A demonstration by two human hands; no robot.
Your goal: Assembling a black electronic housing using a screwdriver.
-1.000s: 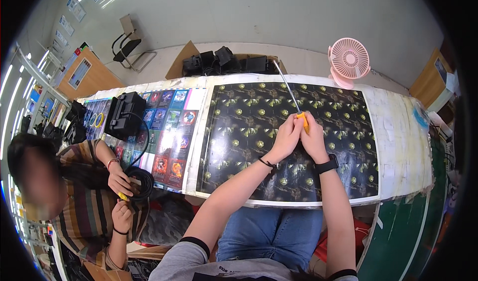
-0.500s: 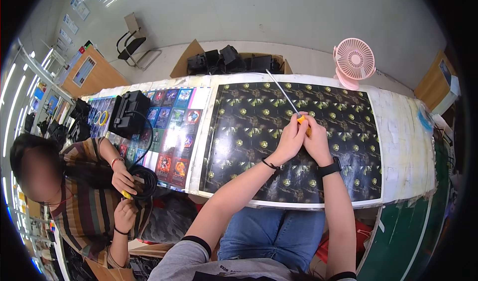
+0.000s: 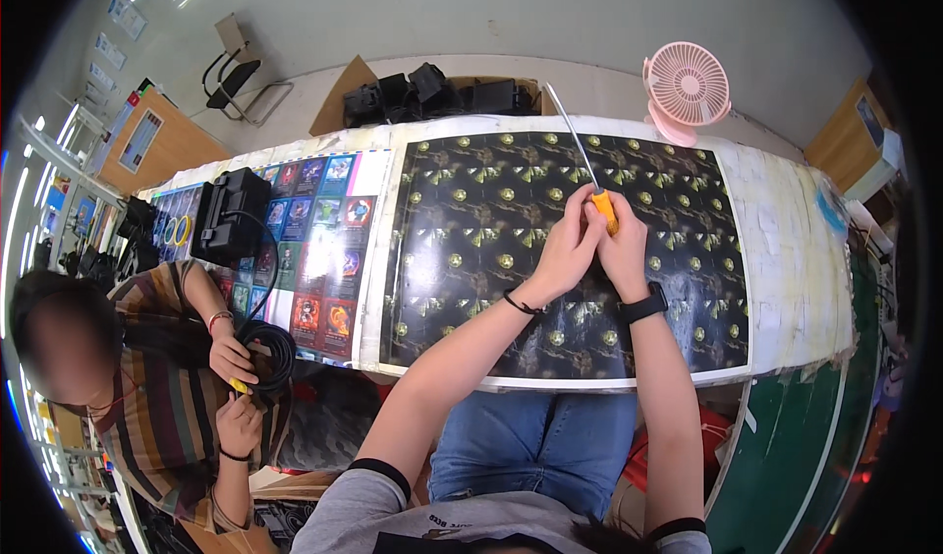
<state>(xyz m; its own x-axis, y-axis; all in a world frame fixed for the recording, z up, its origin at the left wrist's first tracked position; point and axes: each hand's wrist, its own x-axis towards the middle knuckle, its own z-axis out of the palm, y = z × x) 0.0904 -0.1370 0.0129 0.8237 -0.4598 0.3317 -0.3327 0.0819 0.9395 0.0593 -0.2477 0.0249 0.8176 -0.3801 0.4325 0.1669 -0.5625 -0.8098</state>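
A screwdriver with a yellow-orange handle and a long metal shaft is held above the table, its tip pointing away from me and slightly left. My right hand is closed round the handle. From the left side, my left hand meets it, with its fingers closed against the handle and the right hand's fingers. The handle's lower end is partly hidden by my hands. Beneath them lies a dark printed sheet with repeated round yellow motifs and a white border.
A pink fan stands at the table's far edge. Beyond it, a cardboard box contains black cases. To my left, a co-worker handles a yellow-ended piece near coiled black cable; a black case rests on printed card sheets.
The view has tilted, so the table appears higher. My hands and the screwdriver have shifted slightly, showing more of the handle; its shaft now points more directly away from me.
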